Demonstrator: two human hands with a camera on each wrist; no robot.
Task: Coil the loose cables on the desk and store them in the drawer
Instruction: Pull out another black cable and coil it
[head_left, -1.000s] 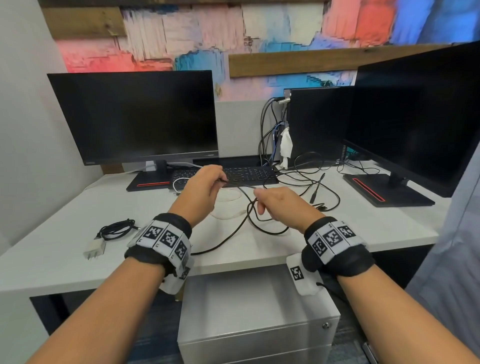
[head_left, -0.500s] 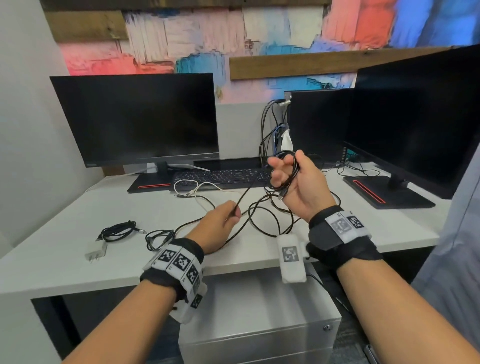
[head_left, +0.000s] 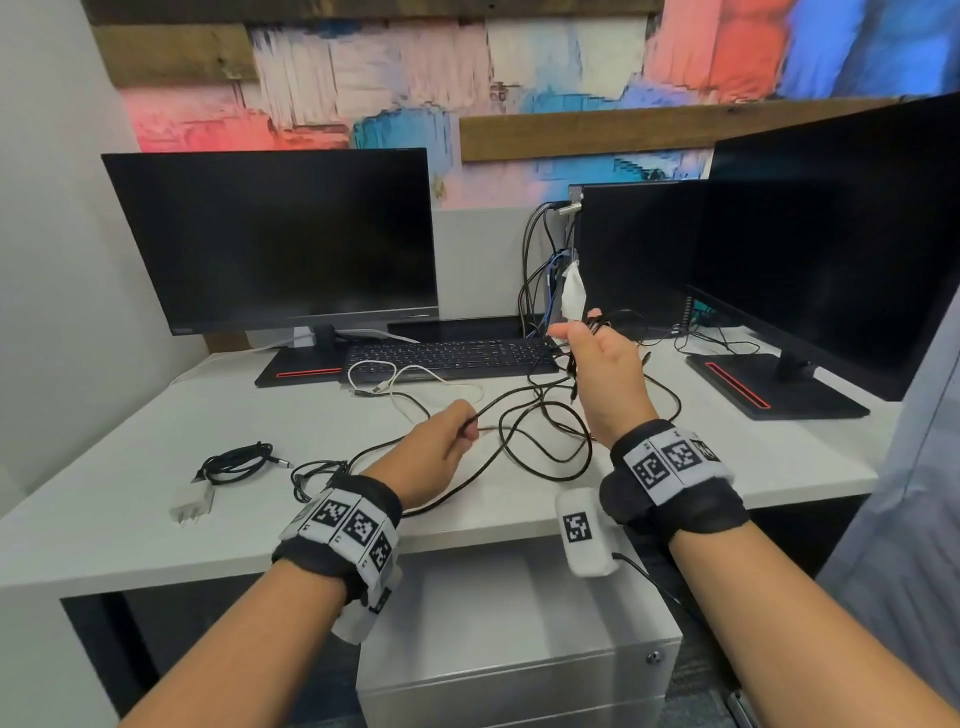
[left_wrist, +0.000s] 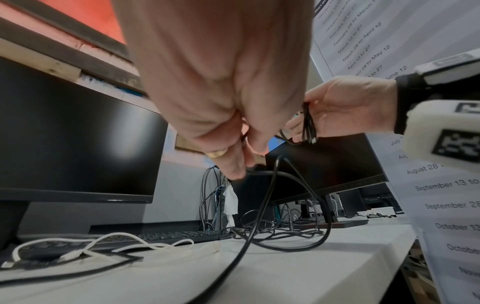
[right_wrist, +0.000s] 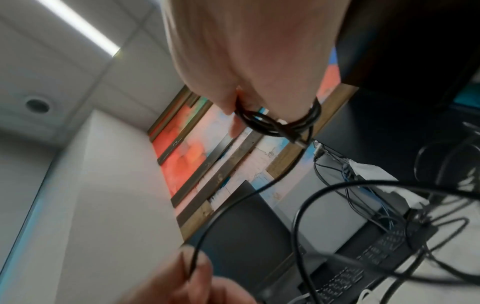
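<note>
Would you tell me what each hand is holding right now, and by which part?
Both hold the black cable: the right hand grips its coiled loops, the left hand pinches the loose run.

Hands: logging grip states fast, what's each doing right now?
Left hand: pinches the black cable.
Right hand: holds the cable's coiled loops.

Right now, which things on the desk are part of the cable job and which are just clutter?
Job:
black cable, right hand holds its coil, left hand pinches the slack
white cable
bundled cable
drawer unit

Clutter:
keyboard
monitors
charger
</note>
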